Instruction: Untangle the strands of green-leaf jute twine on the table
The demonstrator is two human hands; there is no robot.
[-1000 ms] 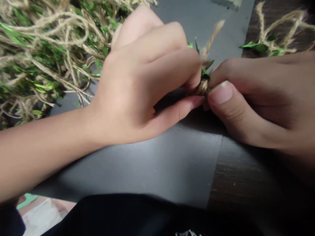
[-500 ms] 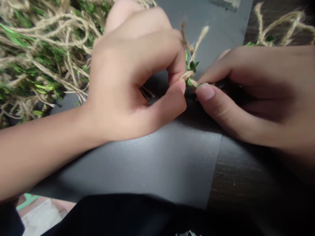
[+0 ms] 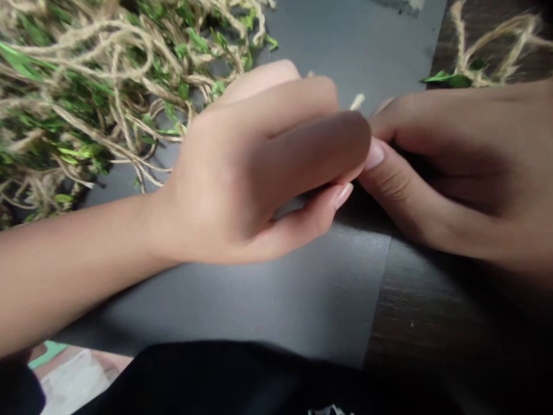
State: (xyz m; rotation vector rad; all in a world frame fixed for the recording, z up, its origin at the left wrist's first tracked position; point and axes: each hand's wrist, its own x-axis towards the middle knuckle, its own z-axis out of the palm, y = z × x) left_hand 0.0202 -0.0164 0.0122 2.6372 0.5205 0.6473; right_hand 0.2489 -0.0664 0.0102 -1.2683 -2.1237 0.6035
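Observation:
My left hand (image 3: 259, 167) and my right hand (image 3: 458, 173) meet fingertip to fingertip over a grey mat (image 3: 259, 294). Both pinch a short piece of jute twine with small green leaves; only its frayed tan tip (image 3: 356, 102) pokes out above the fingers. The left fingers cover the rest of the twine piece. My right thumb presses against the left fingertips.
A big tangled heap of leafy jute twine (image 3: 86, 98) fills the upper left of the mat. More twine with a green leaf (image 3: 479, 63) lies on the dark wooden table (image 3: 432, 323) at the upper right. A black cloth (image 3: 242, 380) lies along the bottom edge.
My left hand has shifted right and flattened over the twine piece, hiding the leaves and knot that showed between the fingertips before. The right hand has stayed almost still.

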